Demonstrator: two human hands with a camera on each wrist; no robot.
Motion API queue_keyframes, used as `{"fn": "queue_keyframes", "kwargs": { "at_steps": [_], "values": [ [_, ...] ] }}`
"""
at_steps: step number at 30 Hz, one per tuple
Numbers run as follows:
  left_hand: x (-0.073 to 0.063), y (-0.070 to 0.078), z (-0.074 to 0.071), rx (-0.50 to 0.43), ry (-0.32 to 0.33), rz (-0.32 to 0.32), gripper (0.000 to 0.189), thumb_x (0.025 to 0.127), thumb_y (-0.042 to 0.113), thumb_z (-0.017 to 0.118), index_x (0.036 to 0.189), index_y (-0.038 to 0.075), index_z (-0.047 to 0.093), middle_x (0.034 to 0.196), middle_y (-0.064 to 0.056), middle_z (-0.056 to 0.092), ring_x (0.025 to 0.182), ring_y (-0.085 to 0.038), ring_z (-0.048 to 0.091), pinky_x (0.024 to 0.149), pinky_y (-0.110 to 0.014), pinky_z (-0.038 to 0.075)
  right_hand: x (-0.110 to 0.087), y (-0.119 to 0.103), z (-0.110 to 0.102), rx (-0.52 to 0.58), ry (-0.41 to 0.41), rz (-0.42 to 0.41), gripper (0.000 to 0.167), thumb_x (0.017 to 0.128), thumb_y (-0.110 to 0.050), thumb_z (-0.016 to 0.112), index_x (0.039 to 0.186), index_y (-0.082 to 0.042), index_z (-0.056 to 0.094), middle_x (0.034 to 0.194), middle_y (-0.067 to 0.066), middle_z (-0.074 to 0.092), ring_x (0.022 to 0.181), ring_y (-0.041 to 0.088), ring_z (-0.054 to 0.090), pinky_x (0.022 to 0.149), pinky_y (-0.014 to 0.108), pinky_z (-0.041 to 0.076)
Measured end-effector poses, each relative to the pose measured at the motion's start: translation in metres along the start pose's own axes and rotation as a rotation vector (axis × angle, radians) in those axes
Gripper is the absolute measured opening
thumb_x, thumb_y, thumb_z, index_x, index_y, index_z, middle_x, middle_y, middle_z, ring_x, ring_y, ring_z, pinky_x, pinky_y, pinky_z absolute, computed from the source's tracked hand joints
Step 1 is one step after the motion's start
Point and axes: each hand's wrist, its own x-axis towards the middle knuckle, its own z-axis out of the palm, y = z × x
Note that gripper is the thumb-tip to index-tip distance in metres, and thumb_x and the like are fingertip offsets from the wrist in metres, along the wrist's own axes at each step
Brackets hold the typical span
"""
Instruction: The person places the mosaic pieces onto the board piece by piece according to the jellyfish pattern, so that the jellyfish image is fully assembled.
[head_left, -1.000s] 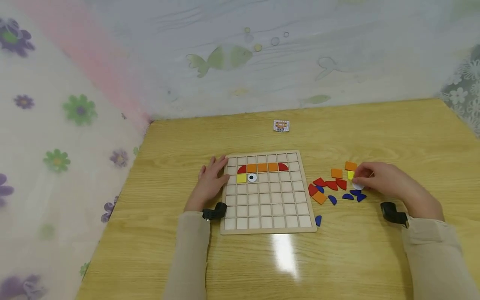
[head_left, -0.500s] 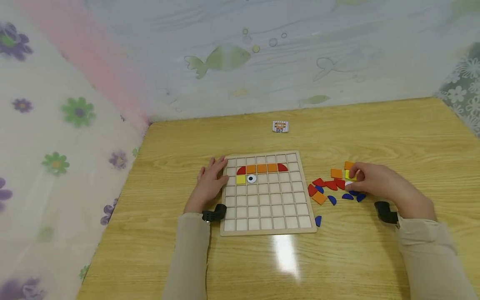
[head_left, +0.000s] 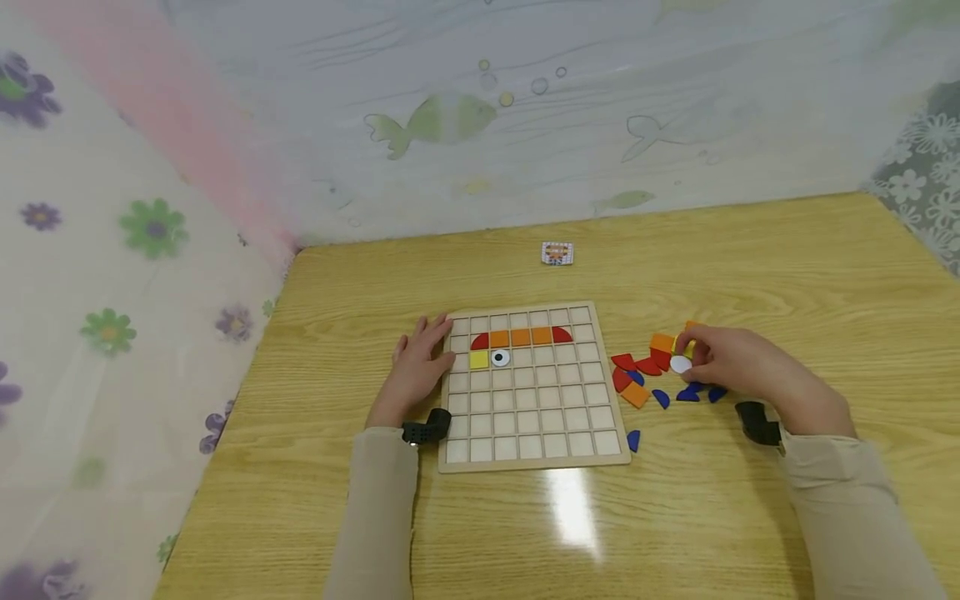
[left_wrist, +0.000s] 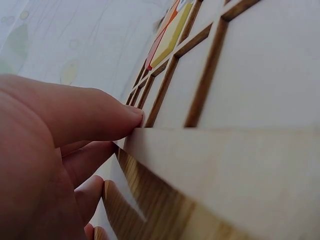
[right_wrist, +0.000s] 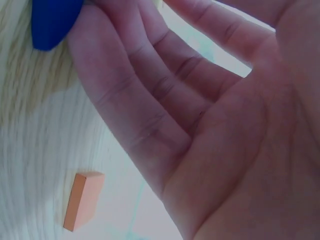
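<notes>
A wooden grid board [head_left: 536, 464] lies on the table. Its second row holds a red quarter-round tile [head_left: 481, 342], several orange squares [head_left: 521, 337] and another red tile [head_left: 561, 335]. Below them sit a yellow square [head_left: 479, 359] and a white eye disc [head_left: 500, 357] with a dark centre. My left hand [head_left: 415, 367] rests along the board's left edge, fingers extended; in the left wrist view its thumb [left_wrist: 120, 120] touches the rim. To the right, my right hand [head_left: 750, 362] pinches a plain white disc [head_left: 681, 364] above the loose tiles. Its fingertips are partly out of the right wrist view.
Loose red [head_left: 623, 362], orange [head_left: 635, 395] and blue [head_left: 661, 399] tiles lie right of the board. One blue half-round [head_left: 633, 441] is by its lower right corner. A small pattern card [head_left: 557, 253] lies beyond the board, near the wall.
My right hand has moved left with the white disc, and nearby red tiles have shifted left. More of the disc shows now. My left hand stays at the board's edge.
</notes>
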Motion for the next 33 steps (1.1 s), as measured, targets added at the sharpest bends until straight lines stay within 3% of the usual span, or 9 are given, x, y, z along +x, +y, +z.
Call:
{"fn": "queue_keyframes", "kwargs": {
  "at_steps": [5,18,27,33],
  "values": [
    [0.001,0.000,0.000,0.006,-0.004,0.000,0.053,0.092,0.025,0.046,0.141,0.017,0.029,0.147,0.006,0.019,0.135,-0.017,0.000,0.105,-0.042,-0.006,0.002,-0.003,0.004,0.004,0.004,-0.007,0.028,0.079,-0.020,0.067,0.103,-0.010,0.058,0.077,-0.001,0.052,0.065,0.014,0.046,0.057,0.028,0.038],
    [0.001,-0.002,0.000,-0.008,-0.009,0.012,0.053,0.092,0.024,0.047,0.141,0.017,0.029,0.147,0.006,0.019,0.135,-0.018,0.000,0.104,-0.043,-0.005,0.008,-0.006,0.007,0.033,-0.004,-0.052,0.023,0.077,-0.017,0.068,0.094,-0.010,0.055,0.075,-0.002,0.050,0.064,0.013,0.046,0.059,0.029,0.038],
    [0.001,-0.004,-0.001,-0.023,-0.017,0.042,0.053,0.092,0.023,0.046,0.141,0.016,0.028,0.147,0.003,0.017,0.135,-0.019,0.000,0.104,-0.045,-0.006,0.008,-0.013,0.007,0.058,0.085,-0.063,0.013,0.081,-0.028,0.065,0.089,-0.018,0.063,0.083,-0.005,0.058,0.073,0.013,0.051,0.064,0.030,0.042],
    [0.000,-0.003,0.000,-0.024,-0.013,0.027,0.053,0.092,0.024,0.046,0.141,0.017,0.028,0.147,0.004,0.018,0.135,-0.018,0.000,0.104,-0.043,-0.006,0.009,-0.020,0.009,0.084,0.132,-0.072,0.017,0.082,-0.037,0.062,0.088,-0.022,0.064,0.070,-0.005,0.050,0.062,0.014,0.044,0.057,0.028,0.035]
  ]
}}
